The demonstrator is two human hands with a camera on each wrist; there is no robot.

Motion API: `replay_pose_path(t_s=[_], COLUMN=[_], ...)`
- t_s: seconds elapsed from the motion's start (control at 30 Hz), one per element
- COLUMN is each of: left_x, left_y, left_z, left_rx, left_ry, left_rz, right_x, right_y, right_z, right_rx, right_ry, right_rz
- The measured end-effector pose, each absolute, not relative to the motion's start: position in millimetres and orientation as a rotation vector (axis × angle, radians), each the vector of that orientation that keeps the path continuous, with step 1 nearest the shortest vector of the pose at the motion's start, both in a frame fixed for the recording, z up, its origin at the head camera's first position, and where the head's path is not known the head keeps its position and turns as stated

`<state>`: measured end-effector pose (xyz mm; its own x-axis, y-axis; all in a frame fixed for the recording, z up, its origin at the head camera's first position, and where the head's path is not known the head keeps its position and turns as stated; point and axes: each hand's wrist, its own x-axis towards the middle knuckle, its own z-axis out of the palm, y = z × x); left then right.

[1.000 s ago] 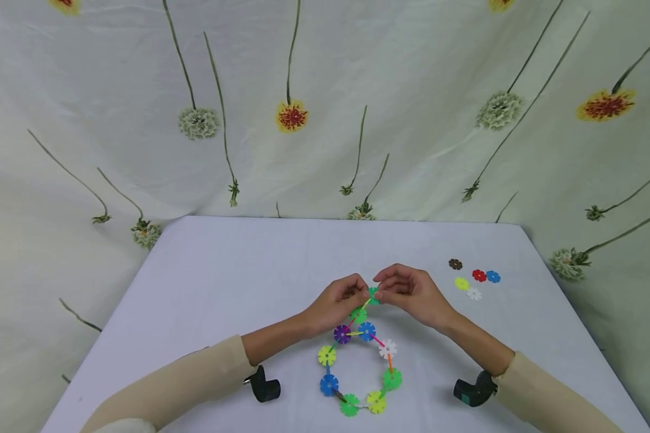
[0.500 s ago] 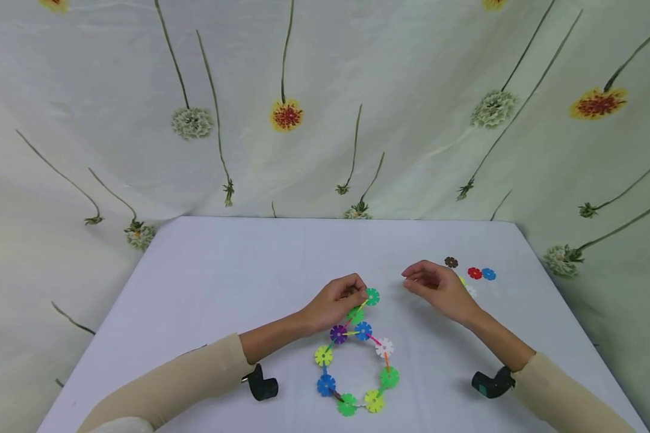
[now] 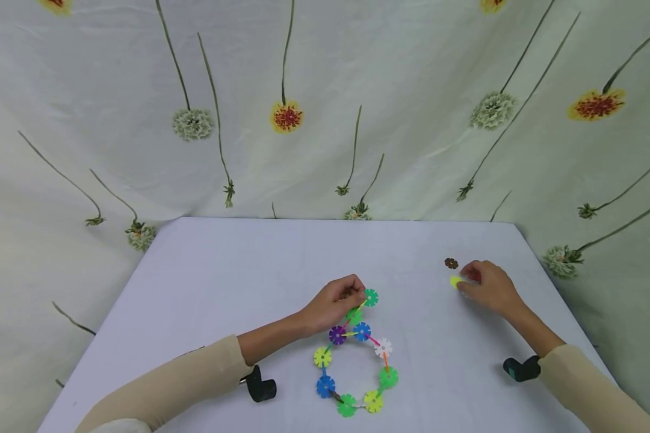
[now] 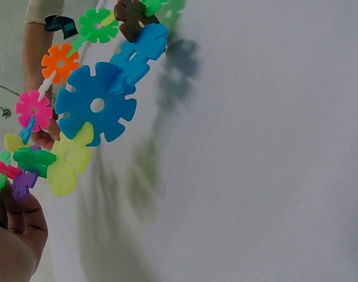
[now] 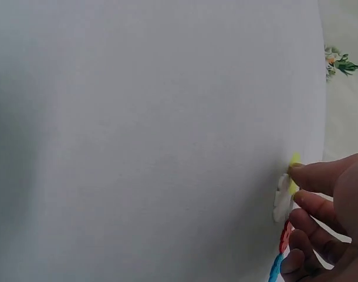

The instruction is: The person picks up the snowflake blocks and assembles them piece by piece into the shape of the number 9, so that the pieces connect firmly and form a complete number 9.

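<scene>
My left hand [image 3: 333, 304] pinches the upper end of a chain of interlocking snowflake discs, beside a green disc [image 3: 371, 292]. Below it the chain forms a ring of several colours, with a purple disc [image 3: 333, 340] and a blue disc [image 3: 362, 326] at its top. In the left wrist view, a large blue disc [image 4: 76, 100] stands out along the ring, away from the left hand [image 4: 17, 235]. To the right, my right hand [image 3: 490, 287] pinches a loose yellow disc [image 3: 455, 281] between thumb and index finger. The other fingers curl over a red disc [image 5: 286, 236].
A loose brown disc [image 3: 451, 263] lies just beyond the right hand. The right wrist view also shows a white disc [image 5: 280, 200] and a blue disc [image 5: 275, 270] by the fingers. Floral cloth [image 3: 325, 162] hangs behind the white table [image 3: 260, 252].
My right hand has left the chain's upper green disc and moved right to the loose discs, where it now takes the yellow one. My left hand stays on the chain.
</scene>
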<state>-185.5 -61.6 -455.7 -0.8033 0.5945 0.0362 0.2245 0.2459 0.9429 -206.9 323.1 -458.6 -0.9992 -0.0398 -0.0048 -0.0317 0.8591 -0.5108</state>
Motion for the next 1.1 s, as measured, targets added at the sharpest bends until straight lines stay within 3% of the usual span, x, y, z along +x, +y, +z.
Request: replay_pose_path(t_s=[0.53, 1.1], left_x=[-185, -181], left_y=[-61, -61], left_z=[-455, -451], left_rx=[0.758, 0.734], left_ry=[2.214, 2.221], left_rz=[1.562, 1.548], right_x=[-215, -194], right_y=[319, 225], right_z=[-463, -440], right_rx=[-0.075, -0.593], right_ry=[2.992, 2.558], right_rz=[-1.077, -1.639])
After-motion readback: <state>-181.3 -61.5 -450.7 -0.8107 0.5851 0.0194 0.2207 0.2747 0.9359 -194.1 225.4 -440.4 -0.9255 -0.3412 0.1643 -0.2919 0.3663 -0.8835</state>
